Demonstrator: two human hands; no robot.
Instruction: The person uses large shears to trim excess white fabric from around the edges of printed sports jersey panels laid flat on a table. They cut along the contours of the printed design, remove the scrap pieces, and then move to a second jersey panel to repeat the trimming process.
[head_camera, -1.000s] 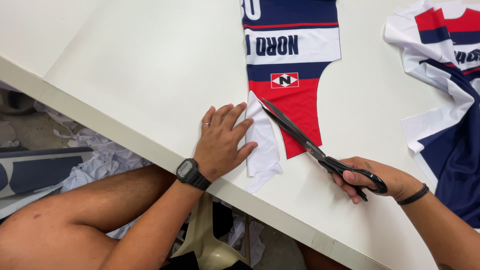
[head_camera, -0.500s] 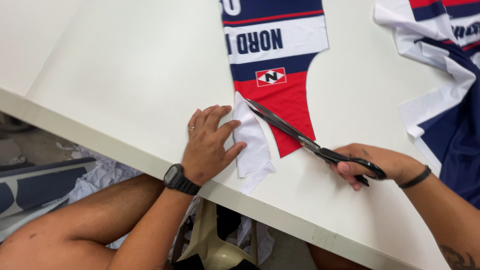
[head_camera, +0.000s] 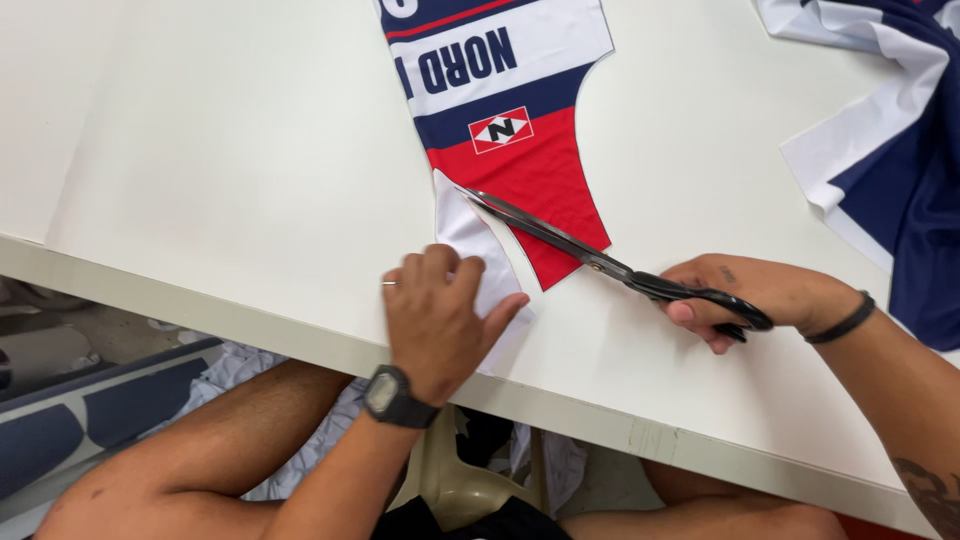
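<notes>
A printed fabric panel (head_camera: 510, 130) in navy, white and red lies on the white table (head_camera: 220, 170). Its red lower tip points toward me. My right hand (head_camera: 745, 295) grips black scissors (head_camera: 590, 260), whose blades lie along the left edge of the red part. My left hand (head_camera: 435, 315) presses flat on a white strip of fabric (head_camera: 475, 250) beside the blades. A black watch sits on my left wrist, a black band on my right wrist.
More navy and white fabric (head_camera: 890, 140) is piled at the table's right. The table's front edge (head_camera: 640, 435) runs just below my hands. Under it are loose fabric scraps (head_camera: 250, 365) and a beige chair (head_camera: 460, 490).
The scissor blades have moved further up along the red fabric's left edge. My left hand has shifted up onto the white strip, and the view has drifted so the panel sits higher.
</notes>
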